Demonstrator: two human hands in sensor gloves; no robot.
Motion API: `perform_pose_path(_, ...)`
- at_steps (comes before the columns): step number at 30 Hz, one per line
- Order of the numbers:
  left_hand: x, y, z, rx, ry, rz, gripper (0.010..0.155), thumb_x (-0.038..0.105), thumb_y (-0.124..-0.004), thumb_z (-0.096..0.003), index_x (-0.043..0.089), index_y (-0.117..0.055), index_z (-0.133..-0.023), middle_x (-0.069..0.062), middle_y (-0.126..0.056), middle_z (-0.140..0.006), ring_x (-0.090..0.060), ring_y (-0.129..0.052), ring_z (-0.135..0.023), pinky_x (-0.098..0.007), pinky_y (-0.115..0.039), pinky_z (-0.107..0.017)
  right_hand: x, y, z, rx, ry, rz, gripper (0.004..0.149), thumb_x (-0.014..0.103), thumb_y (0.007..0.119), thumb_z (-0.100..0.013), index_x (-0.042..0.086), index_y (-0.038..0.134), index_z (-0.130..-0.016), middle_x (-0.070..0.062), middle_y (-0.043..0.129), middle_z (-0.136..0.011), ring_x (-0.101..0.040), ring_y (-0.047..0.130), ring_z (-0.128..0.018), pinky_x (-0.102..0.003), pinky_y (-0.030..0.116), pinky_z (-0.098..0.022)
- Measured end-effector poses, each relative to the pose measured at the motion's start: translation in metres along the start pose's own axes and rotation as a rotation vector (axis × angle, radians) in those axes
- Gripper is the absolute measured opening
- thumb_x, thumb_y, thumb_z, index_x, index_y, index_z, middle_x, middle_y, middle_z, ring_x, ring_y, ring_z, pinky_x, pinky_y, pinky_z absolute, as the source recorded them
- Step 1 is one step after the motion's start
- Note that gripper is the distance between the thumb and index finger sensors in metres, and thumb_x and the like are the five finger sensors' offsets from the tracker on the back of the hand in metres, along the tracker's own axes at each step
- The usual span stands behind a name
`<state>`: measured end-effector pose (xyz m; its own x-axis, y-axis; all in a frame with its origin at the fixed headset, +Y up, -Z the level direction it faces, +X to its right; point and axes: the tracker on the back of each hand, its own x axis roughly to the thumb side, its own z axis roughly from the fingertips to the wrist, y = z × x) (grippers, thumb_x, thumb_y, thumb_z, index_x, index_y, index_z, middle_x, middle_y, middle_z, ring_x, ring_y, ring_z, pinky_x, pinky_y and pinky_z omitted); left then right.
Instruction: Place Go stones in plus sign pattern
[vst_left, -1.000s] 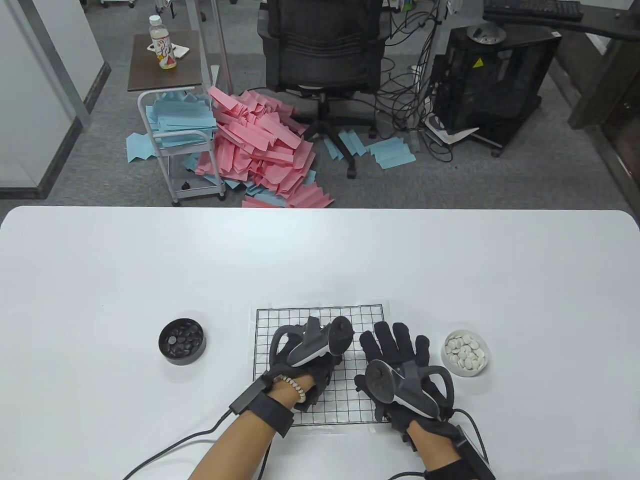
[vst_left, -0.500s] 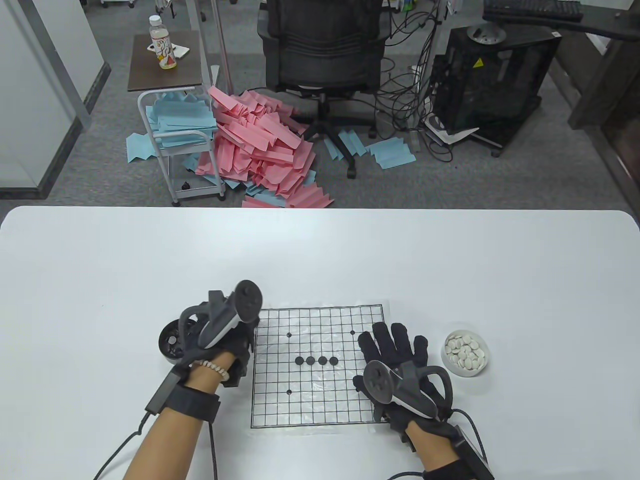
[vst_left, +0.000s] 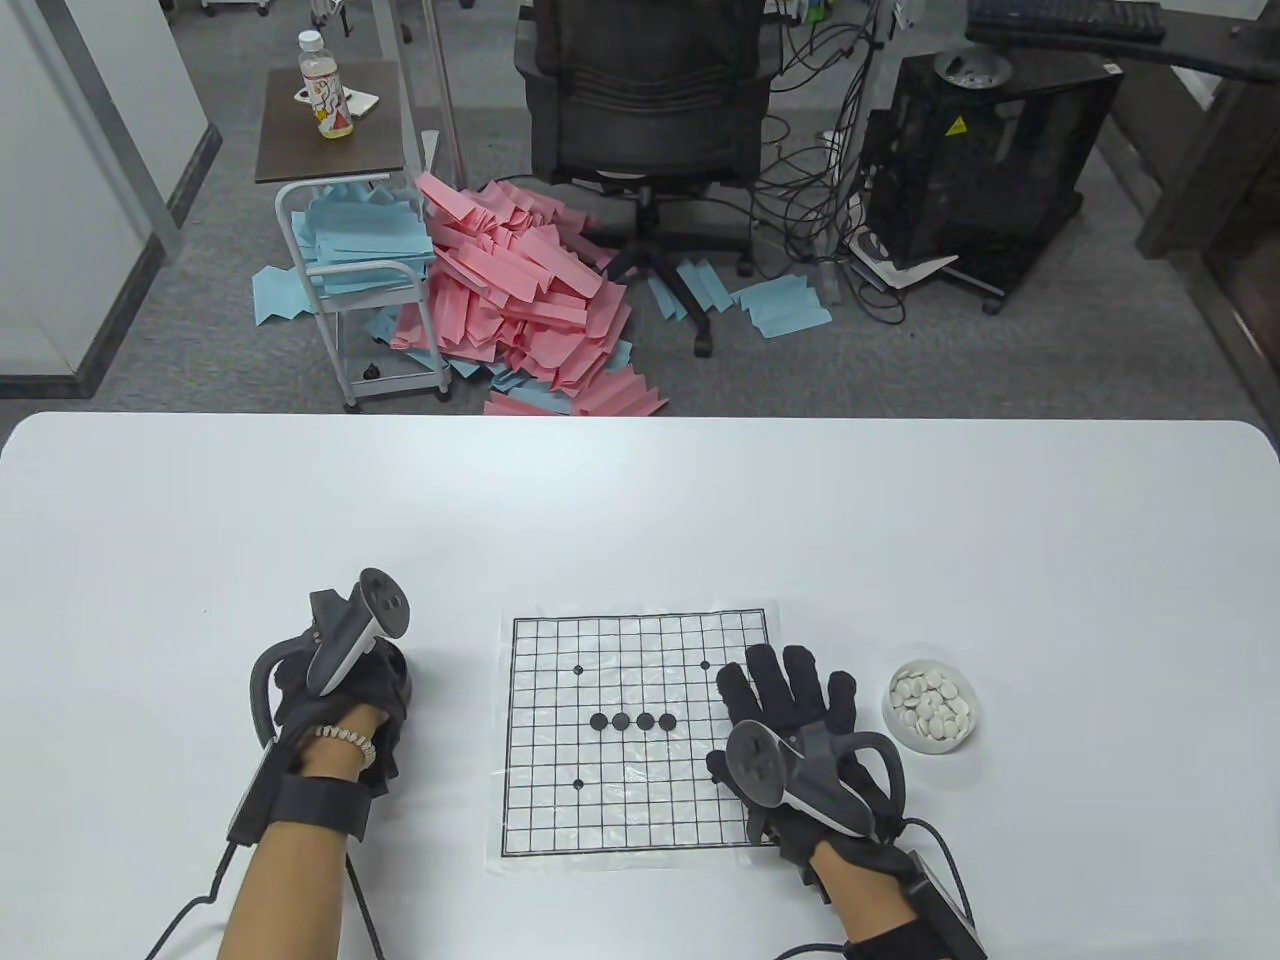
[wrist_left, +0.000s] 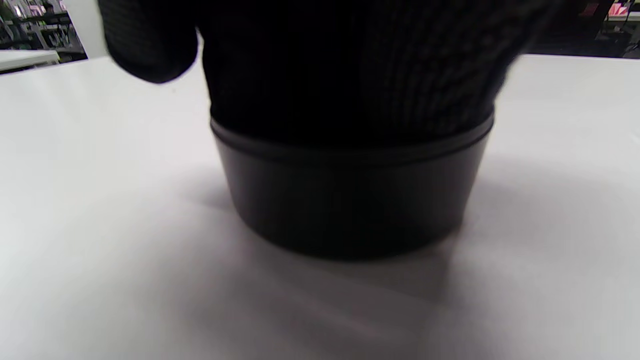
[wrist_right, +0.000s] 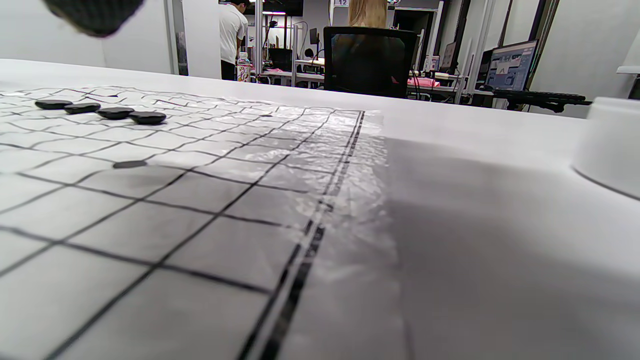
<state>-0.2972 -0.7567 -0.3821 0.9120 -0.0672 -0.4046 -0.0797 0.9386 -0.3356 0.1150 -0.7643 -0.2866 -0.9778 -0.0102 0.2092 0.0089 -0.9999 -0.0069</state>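
Note:
A paper grid sheet (vst_left: 640, 790) lies on the white table. Several black stones (vst_left: 632, 721) sit in a horizontal row near its middle; they also show in the right wrist view (wrist_right: 100, 111). My left hand (vst_left: 345, 700) is over the black stone bowl (wrist_left: 350, 200), left of the grid, and its gloved fingers (wrist_left: 350, 65) cover the bowl's top. Whether it holds a stone is hidden. My right hand (vst_left: 790, 700) rests flat, fingers spread, on the grid's right edge, holding nothing.
A white bowl (vst_left: 932, 705) of white stones stands right of the grid, beside my right hand; its wall shows in the right wrist view (wrist_right: 610, 145). Cables trail from both wrists to the table's near edge.
My left hand moved left off the grid to the black bowl, uncovering the row of black stones. My right hand has not moved.

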Motion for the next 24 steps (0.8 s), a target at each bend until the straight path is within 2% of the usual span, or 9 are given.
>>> perform_pose_path(1,-0.002,0.0,0.0,0.042,0.012,0.03,0.055,0.039,-0.096,-0.0329,0.029,-0.089,-0.086,-0.002,-0.098,-0.092,-0.024,-0.1,-0.062,-0.053,-0.076,-0.057,0.0,0.0,0.0,0.0,-0.001,0.001,0.083,0.061,0.074,-0.042,0.035,0.035,-0.111,-0.004,0.026,-0.121,-0.042,0.026,-0.114,-0.073,0.029,-0.076)
perform_pose_path(2,-0.002,-0.001,-0.001,0.041,0.011,0.045,0.055,0.038,-0.097,-0.0319,0.028,-0.09,-0.086,-0.005,-0.099,-0.091,-0.025,-0.1,-0.06,-0.053,-0.076,-0.056,0.0,0.0,0.0,0.0,-0.001,0.001,0.083,0.061,0.074,-0.042,0.035,0.035,-0.111,-0.003,0.026,-0.121,-0.042,0.026,-0.114,-0.073,0.029,-0.076)
perform_pose_path(3,-0.002,-0.001,-0.001,0.033,0.013,0.031,0.056,0.038,-0.098,-0.0315,0.029,-0.089,-0.086,-0.003,-0.099,-0.09,-0.024,-0.1,-0.06,-0.053,-0.076,-0.057,0.0,0.0,0.0,0.0,-0.001,0.002,0.083,0.061,0.074,-0.042,0.035,0.035,-0.111,-0.003,0.026,-0.121,-0.043,0.026,-0.114,-0.073,0.029,-0.076)
perform_pose_path(10,0.003,-0.008,0.0,0.179,-0.02,-0.066,0.046,0.037,-0.1,-0.0288,0.031,-0.095,-0.074,0.003,-0.107,-0.073,-0.021,-0.103,-0.048,-0.052,-0.08,-0.054,0.0,0.0,0.0,0.006,0.004,0.002,0.083,0.061,0.074,-0.042,0.035,0.035,-0.111,-0.004,0.026,-0.121,-0.042,0.026,-0.114,-0.073,0.029,-0.076)
perform_pose_path(18,-0.003,-0.008,0.002,0.217,-0.037,-0.026,0.043,0.036,-0.1,-0.028,0.031,-0.096,-0.07,0.004,-0.107,-0.068,-0.02,-0.102,-0.047,-0.053,-0.079,-0.054,-0.001,0.0,0.0,0.007,0.007,0.006,0.083,0.061,0.074,-0.042,0.035,0.035,-0.111,-0.004,0.026,-0.121,-0.043,0.026,-0.114,-0.073,0.029,-0.076)
perform_pose_path(24,-0.007,0.001,0.009,0.258,-0.051,-0.012,0.039,0.032,-0.097,-0.0307,0.03,-0.098,-0.069,0.001,-0.107,-0.067,-0.023,-0.103,-0.046,-0.053,-0.079,-0.054,-0.002,-0.001,0.0,0.001,0.007,0.003,0.083,0.061,0.074,-0.042,0.035,0.035,-0.111,-0.003,0.026,-0.121,-0.042,0.026,-0.114,-0.073,0.029,-0.076)
